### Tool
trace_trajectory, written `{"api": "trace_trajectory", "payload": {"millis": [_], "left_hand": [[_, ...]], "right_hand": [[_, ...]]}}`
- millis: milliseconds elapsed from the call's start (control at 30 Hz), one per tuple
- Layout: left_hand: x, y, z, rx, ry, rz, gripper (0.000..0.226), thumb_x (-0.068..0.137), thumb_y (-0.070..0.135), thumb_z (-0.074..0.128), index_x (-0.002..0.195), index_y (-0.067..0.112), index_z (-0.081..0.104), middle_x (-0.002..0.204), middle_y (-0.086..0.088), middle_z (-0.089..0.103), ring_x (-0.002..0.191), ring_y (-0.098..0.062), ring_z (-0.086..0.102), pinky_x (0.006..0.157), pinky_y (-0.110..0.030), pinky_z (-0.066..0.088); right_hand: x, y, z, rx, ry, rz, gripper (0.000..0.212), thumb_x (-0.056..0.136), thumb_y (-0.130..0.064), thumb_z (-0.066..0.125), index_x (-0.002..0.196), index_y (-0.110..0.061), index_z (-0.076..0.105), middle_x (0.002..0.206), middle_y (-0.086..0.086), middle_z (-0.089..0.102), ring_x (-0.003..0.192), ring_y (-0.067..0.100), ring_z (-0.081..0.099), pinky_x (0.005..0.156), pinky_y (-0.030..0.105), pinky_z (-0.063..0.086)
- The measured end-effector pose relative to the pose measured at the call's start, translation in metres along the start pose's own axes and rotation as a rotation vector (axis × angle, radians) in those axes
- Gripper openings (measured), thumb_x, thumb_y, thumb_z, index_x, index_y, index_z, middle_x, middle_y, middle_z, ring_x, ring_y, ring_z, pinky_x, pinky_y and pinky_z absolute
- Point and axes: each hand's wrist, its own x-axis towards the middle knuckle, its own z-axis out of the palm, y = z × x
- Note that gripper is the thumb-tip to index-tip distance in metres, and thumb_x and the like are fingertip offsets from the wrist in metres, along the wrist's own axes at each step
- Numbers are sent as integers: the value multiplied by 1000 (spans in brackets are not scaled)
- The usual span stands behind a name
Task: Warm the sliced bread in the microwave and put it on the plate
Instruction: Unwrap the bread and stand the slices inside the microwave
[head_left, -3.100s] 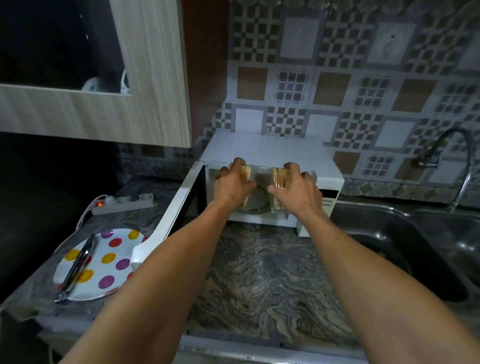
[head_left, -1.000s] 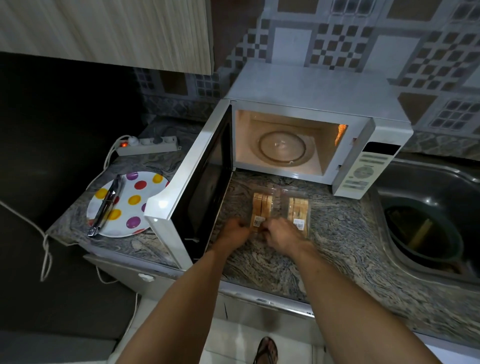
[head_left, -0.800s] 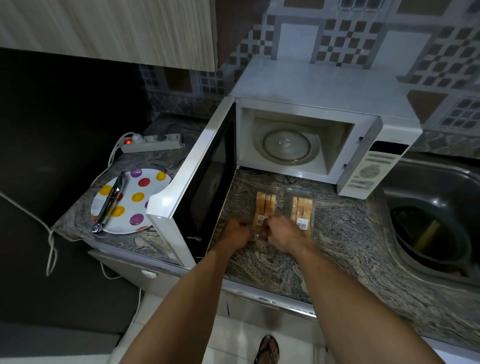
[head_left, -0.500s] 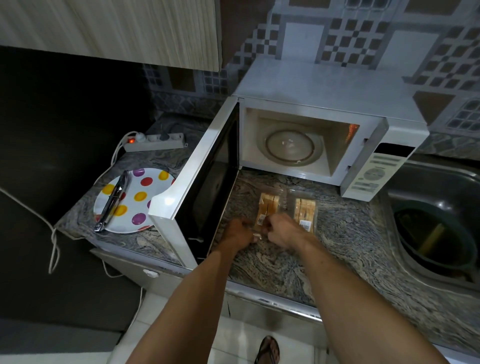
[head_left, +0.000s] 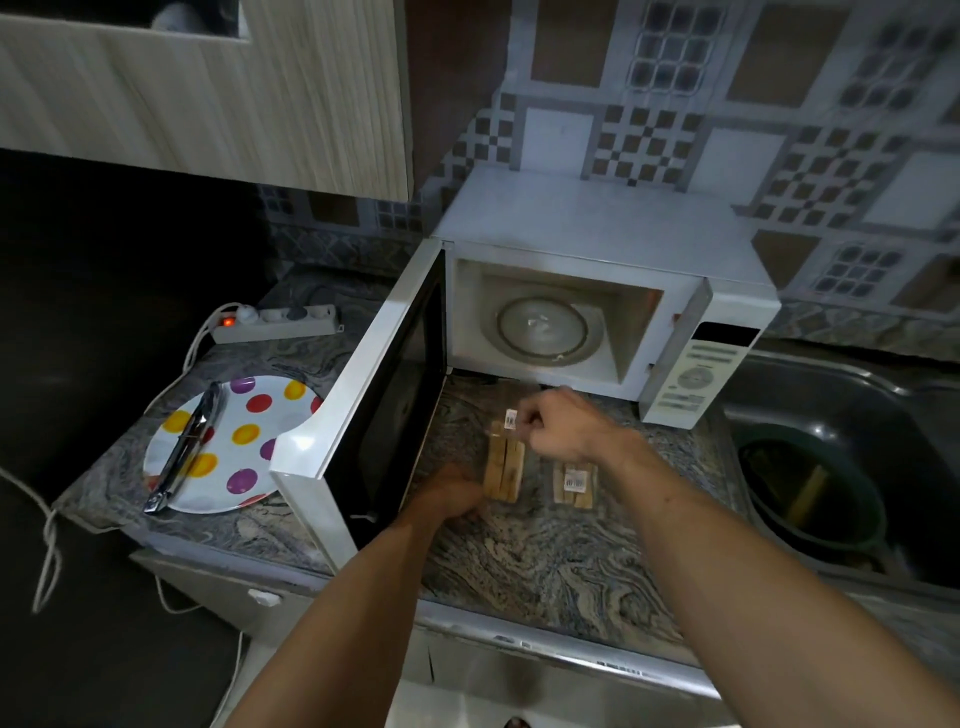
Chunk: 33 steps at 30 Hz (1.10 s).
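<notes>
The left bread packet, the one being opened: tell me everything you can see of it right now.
The left bread packet is a clear plastic wrapper holding pale brown bread slices standing on edge, side by side. It lies on the marbled counter before the open microwave, apart from the second packet to its right. The right hand pinches its far end, lifting a flap with a white barcode label. The left hand holds its near end.
</notes>
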Motion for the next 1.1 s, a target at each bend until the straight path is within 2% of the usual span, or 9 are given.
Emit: {"api": "trace_trajectory", "payload": {"millis": [67, 167, 267, 333, 633, 767, 900, 1033, 1100], "left_hand": [[-2, 7, 1, -5, 21, -13, 18, 82, 17, 63, 94, 4, 69, 89, -14, 71, 87, -31, 70, 83, -38, 57], [2, 11, 6, -10, 151, 12, 60, 91, 35, 62, 139, 2, 48, 137, -16, 53, 127, -30, 52, 97, -27, 40], [9, 11, 6, 30, 254, 35, 57, 92, 39, 60, 135, 2, 53, 142, -18, 51, 130, -32, 48, 101, -30, 38], [16, 10, 6, 61, 271, 45, 40, 95, 32, 56, 119, 2, 65, 130, -19, 60, 120, -32, 56, 89, -27, 41], [32, 4, 5, 144, 185, 77, 43, 90, 42, 60, 113, 7, 71, 118, -15, 67, 110, -31, 62, 82, -26, 43], [37, -2, 4, 108, 175, 100, 40, 88, 41, 62, 104, 7, 74, 111, -17, 70, 105, -30, 65, 89, -32, 51], [38, -3, 6, 77, 184, 119, 33, 87, 34, 64, 101, 7, 75, 108, -17, 71, 102, -29, 66, 89, -33, 51], [39, -4, 8, 74, 200, 107, 46, 87, 47, 62, 102, 6, 74, 107, -17, 71, 100, -30, 66, 89, -35, 53], [39, 0, 7, 105, 234, 98, 42, 88, 42, 62, 110, 7, 72, 116, -17, 68, 107, -31, 63, 93, -34, 51]], "right_hand": [[3, -1, -16, -47, 102, -15, 10, 90, -30, 56, 92, -29, 66, 86, -4, 64, 75, 13, 59, 59, 28, 45], [10, 0, -25, -126, 344, -36, 17, 100, -28, 49, 109, -22, 62, 87, 1, 67, 71, 17, 61, 60, 28, 46], [16, 4, -17, -47, 507, -54, 28, 100, -17, 46, 127, -14, 55, 94, 7, 67, 74, 22, 66, 63, 32, 52], [18, 6, -5, 10, 544, -67, 35, 98, -14, 47, 132, -12, 50, 107, 12, 65, 81, 27, 66, 66, 37, 55], [29, -4, 48, -18, 211, 202, 44, 96, -44, 52, 131, -15, 52, 120, 12, 58, 104, 32, 62, 82, 39, 54], [38, -19, 59, -37, 111, 333, 38, 94, -41, 56, 111, -9, 65, 105, 14, 67, 96, 31, 65, 73, 34, 52], [43, -25, 67, -51, 41, 367, 32, 96, -29, 52, 114, -9, 69, 121, 13, 66, 110, 30, 63, 90, 33, 50], [41, -20, 55, 61, 82, 384, 17, 92, -24, 60, 84, -10, 66, 101, 12, 68, 74, 20, 59, 68, 27, 46], [41, -17, 42, 113, 82, 381, 22, 88, -32, 66, 81, -11, 65, 100, 10, 68, 73, 21, 58, 67, 28, 46]]}}
